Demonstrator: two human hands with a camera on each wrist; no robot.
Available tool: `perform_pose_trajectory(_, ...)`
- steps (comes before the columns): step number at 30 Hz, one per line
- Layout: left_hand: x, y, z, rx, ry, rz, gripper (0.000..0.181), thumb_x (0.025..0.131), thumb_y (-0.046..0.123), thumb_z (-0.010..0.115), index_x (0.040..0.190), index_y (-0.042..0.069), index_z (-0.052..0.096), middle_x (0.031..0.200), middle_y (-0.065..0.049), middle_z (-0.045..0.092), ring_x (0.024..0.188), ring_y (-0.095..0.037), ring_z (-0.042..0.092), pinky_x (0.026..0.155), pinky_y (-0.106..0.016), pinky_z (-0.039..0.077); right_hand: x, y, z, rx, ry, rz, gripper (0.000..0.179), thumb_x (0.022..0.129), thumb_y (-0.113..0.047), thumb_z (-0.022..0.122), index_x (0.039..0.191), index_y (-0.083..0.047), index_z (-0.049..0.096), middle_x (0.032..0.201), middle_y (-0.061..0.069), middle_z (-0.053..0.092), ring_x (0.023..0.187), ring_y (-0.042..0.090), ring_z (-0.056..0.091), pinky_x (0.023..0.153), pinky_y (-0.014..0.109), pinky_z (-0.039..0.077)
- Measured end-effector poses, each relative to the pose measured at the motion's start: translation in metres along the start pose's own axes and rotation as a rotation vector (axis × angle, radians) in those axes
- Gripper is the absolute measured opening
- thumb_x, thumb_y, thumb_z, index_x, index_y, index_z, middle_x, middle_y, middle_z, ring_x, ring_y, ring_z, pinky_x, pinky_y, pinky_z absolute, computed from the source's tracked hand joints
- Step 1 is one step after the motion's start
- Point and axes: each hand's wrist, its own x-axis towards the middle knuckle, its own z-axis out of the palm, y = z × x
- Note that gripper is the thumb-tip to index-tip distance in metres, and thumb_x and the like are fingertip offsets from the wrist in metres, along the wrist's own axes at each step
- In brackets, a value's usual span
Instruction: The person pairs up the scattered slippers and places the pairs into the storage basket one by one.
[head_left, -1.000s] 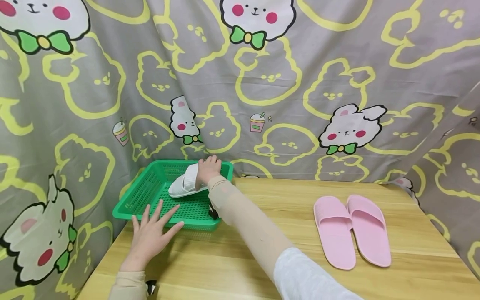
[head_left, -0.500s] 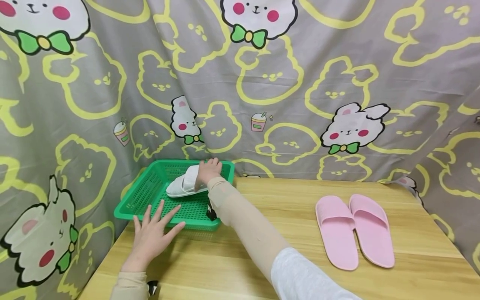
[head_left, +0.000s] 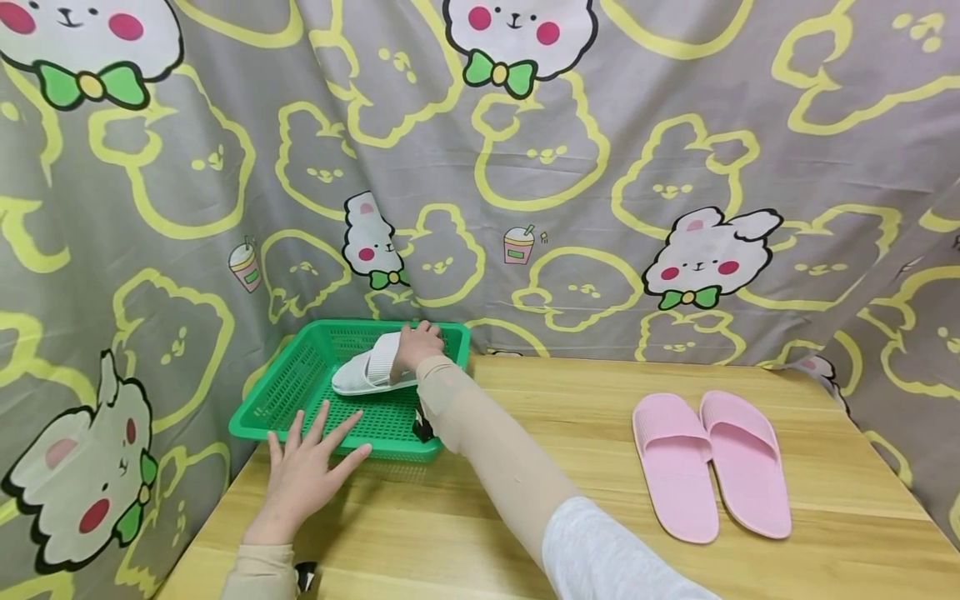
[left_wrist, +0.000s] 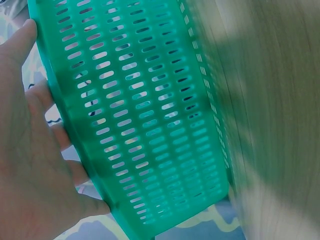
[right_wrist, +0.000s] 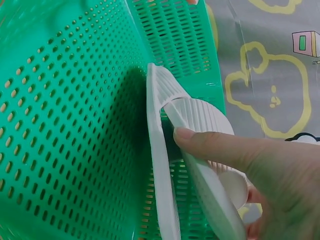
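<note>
A pair of white slippers [right_wrist: 165, 165] with ribbed straps stands inside a green plastic basket [head_left: 292, 383], toward its back right. My right hand [head_left: 422, 343] grips one of them. In the right wrist view the thumb [right_wrist: 200, 142] lies over that slipper's edge, and the fingers are mostly hidden behind it. The slippers lean on their sides, close to the basket's perforated wall. My left hand [head_left: 306, 471] is spread at the near left of the basket, fingertips on the rim. In the left wrist view its fingers [left_wrist: 22, 40] line the rim from outside.
A pair of pink slippers [head_left: 678, 475] lies side by side on the right of the wooden table [head_left: 540, 408]. A patterned grey curtain [head_left: 555, 175] hangs close behind the basket and along both sides.
The white slippers have shifted slightly left and down inside the basket, with the right hand still gripping. The left hand stays at the rim. The camera view has drifted a little.
</note>
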Motion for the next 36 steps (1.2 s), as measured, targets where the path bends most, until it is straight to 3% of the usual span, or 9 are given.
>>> perform_pose_trajectory(11, 0.0, 0.001, 0.001, 0.017, -0.003, -0.005, 0.061, 0.079, 0.068, 0.042, 0.135, 0.047, 0.029, 0.151, -0.009, 0.015, 0.136, -0.046, 0.001, 0.094, -0.075, -0.004, 0.001, -0.002, 0.0, 0.076, 0.04, -0.046, 0.094, 0.06, -0.042, 0.08, 0.136, -0.02, 0.029, 0.135, 0.014, 0.022, 0.12, 0.028, 0.024, 0.061, 0.029, 0.046)
perform_pose_trajectory(17, 0.0, 0.002, 0.0, 0.018, -0.006, -0.004, 0.062, 0.079, 0.069, 0.041, 0.135, 0.044, 0.031, 0.151, -0.01, 0.016, 0.135, -0.046, 0.001, 0.094, -0.075, -0.003, -0.002, -0.001, -0.004, 0.208, 0.034, -0.059, 0.084, 0.063, -0.031, 0.08, 0.132, -0.016, 0.034, 0.133, 0.015, 0.023, 0.115, 0.028, 0.024, 0.059, 0.03, 0.044)
perform_pose_trajectory(20, 0.0, 0.002, 0.0, 0.017, -0.005, -0.002, 0.063, 0.079, 0.069, 0.04, 0.136, 0.042, 0.032, 0.151, -0.01, 0.016, 0.135, -0.046, 0.001, 0.093, -0.075, -0.003, -0.004, 0.0, -0.007, 0.281, 0.02, -0.057, 0.081, 0.067, -0.031, 0.078, 0.133, -0.015, 0.034, 0.133, 0.016, 0.024, 0.114, 0.028, 0.026, 0.065, 0.031, 0.045)
perform_pose_trajectory(27, 0.001, 0.001, -0.001, 0.02, 0.002, 0.003, 0.063, 0.079, 0.069, 0.041, 0.136, 0.043, 0.032, 0.15, -0.011, 0.016, 0.135, -0.046, 0.001, 0.093, -0.075, -0.004, -0.003, 0.005, -0.016, 0.463, -0.036, -0.064, 0.084, 0.075, -0.041, 0.068, 0.141, -0.012, 0.024, 0.142, 0.018, 0.023, 0.128, 0.033, 0.023, 0.095, 0.039, 0.039)
perform_pose_trajectory(31, 0.0, 0.0, -0.001, 0.026, 0.004, 0.002, 0.062, 0.079, 0.069, 0.04, 0.135, 0.045, 0.03, 0.15, -0.012, 0.017, 0.135, -0.046, 0.002, 0.093, -0.075, -0.004, 0.0, 0.009, -0.018, 0.682, -0.079, -0.055, 0.08, 0.078, -0.041, 0.065, 0.141, -0.013, 0.025, 0.146, 0.014, 0.023, 0.134, 0.033, 0.021, 0.102, 0.045, 0.034)
perform_pose_trajectory(36, -0.001, 0.0, 0.0, 0.024, -0.004, -0.003, 0.063, 0.079, 0.07, 0.039, 0.136, 0.043, 0.031, 0.15, -0.013, 0.018, 0.135, -0.047, 0.002, 0.093, -0.076, -0.003, 0.001, 0.015, -0.018, 0.953, -0.179, -0.086, 0.081, 0.08, -0.035, 0.065, 0.142, -0.009, 0.021, 0.147, 0.01, 0.024, 0.134, 0.029, 0.026, 0.106, 0.044, 0.031)
